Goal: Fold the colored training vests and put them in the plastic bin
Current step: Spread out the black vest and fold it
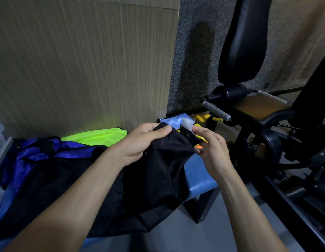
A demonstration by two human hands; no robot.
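Both hands pinching black vest top edge between them.

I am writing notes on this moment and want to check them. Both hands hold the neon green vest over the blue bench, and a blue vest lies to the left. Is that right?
Not quite: in the head view the left hand and right hand hold the black vest, not the neon green vest, which lies behind by the wall. The blue bench and blue vest are as you say.
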